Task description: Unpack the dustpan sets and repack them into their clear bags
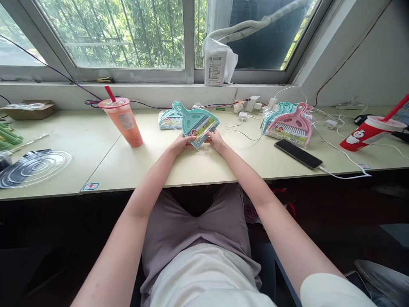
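Note:
Between my hands, tilted above the table, is a teal mini dustpan and brush set [197, 122] in clear plastic wrap with a printed label. My left hand [182, 144] is closed on its lower left edge, and my right hand [216, 140] grips the lower right corner. Some fingers are hidden behind the package. Another wrapped teal dustpan set [170, 119] lies just behind it to the left. Off to the right, a pink wrapped dustpan set [293, 125] leans against several teal ones [271, 115].
A tall cup of orange drink [124, 121] stands left. A black phone [298, 154] on a white cable and a red cup [367, 133] are right. Adapters and cables [252, 104] run along the back. A clear coiled disc [40, 167] and a cardboard box [30, 110] sit far left.

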`<move>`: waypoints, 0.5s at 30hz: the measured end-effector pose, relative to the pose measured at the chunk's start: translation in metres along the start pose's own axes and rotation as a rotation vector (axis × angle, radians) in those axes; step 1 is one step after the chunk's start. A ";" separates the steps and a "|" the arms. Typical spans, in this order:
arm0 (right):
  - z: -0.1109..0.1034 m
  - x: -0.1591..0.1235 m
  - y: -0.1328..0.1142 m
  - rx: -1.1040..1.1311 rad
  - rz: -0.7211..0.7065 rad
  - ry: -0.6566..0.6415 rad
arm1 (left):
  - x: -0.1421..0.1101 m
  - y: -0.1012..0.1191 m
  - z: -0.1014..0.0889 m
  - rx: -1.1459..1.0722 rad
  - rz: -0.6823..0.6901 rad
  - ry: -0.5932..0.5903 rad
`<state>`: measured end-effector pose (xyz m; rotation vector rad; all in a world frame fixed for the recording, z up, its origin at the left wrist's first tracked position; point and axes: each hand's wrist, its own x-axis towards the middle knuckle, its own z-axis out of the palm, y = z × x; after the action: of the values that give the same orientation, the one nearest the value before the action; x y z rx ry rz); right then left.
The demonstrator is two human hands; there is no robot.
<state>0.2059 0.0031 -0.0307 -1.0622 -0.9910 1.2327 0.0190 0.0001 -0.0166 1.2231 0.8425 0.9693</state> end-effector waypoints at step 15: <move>-0.024 -0.001 -0.012 -0.036 0.042 -0.236 | 0.001 -0.001 0.004 0.001 0.021 -0.057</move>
<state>0.2315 -0.0005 -0.0242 -0.9844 -1.1787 1.4021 0.0232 -0.0003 -0.0168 1.2566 0.7866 0.9468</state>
